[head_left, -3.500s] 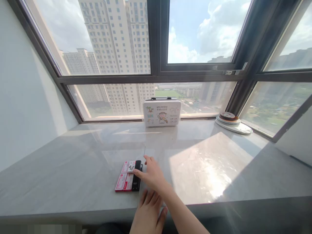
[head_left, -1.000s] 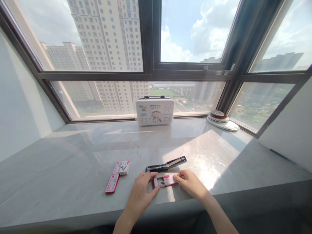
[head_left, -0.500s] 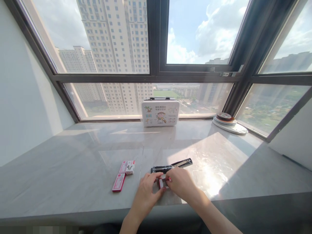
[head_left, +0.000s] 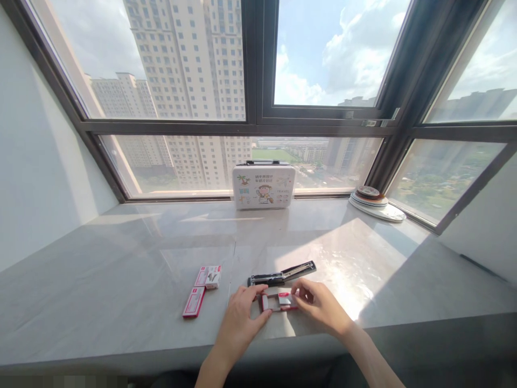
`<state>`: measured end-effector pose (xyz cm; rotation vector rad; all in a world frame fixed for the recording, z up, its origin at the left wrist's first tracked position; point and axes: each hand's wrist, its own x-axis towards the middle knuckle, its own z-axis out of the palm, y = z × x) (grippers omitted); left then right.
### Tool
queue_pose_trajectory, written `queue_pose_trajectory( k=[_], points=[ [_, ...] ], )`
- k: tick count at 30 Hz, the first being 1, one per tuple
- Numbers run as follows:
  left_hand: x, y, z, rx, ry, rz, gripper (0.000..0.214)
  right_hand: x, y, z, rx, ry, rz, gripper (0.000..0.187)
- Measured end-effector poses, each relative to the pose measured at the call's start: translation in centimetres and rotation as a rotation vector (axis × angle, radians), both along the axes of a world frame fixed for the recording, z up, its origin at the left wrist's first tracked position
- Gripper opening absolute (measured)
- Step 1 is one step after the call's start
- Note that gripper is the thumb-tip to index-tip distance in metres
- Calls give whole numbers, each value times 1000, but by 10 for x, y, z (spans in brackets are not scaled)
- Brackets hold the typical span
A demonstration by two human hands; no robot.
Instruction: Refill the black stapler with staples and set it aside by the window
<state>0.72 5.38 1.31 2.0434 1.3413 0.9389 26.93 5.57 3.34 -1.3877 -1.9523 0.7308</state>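
My left hand (head_left: 241, 322) and my right hand (head_left: 322, 306) hold a small red-and-white staple box (head_left: 278, 302) between their fingertips, low over the grey stone window sill (head_left: 121, 280). The left fingers pinch its left end, the right fingers its right end. Just beyond the box lies a black stapler (head_left: 281, 274), swung open with its metal rail showing. Two more red-and-white staple boxes lie to the left: one (head_left: 209, 276) nearer the stapler, one (head_left: 194, 302) closer to the sill's front edge.
A white cartoon-printed tin case (head_left: 264, 187) with a handle stands against the window at the back. A stack of round plates or coasters (head_left: 376, 202) sits at the back right. Dark window frames run behind, a white wall at the left.
Since 3.5 s ago the stapler has moved right and been opened, and one box has been taken from the group. In the last half second my right hand has drawn back to the box's right end.
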Motion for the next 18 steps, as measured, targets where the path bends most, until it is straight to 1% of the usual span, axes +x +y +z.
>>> queue_pose_trajectory(
  k=[2, 5, 6, 8, 11, 14, 15, 16, 18],
  points=[
    [-1, 0, 1, 10, -16, 6, 50, 5, -2, -7, -25, 22, -37, 22],
    [2, 1, 2, -44, -35, 69, 33, 5, -4, -10, -64, 14, -22, 33],
    [4, 2, 2, -67, -29, 93, 28, 3, -4, -9, -61, -2, -8, 34],
    [12, 1, 1, -87, -9, 116, 23, -1, -4, -6, -34, -38, 8, 30],
    [23, -3, 1, -94, -28, 90, 19, -8, -4, 2, -9, -69, 14, 26],
    [23, -5, 2, -146, -103, 48, 20, -12, -5, 8, 2, -102, 29, 29],
    [19, -4, 2, -150, -110, 58, 21, -14, -6, 9, 4, -110, 36, 29],
    [15, -1, 1, -134, -103, 93, 22, -16, -8, 9, 8, -114, 43, 28],
    [5, 8, 0, -57, -58, 213, 22, -23, -9, 7, 28, -106, 46, 24]
  ],
)
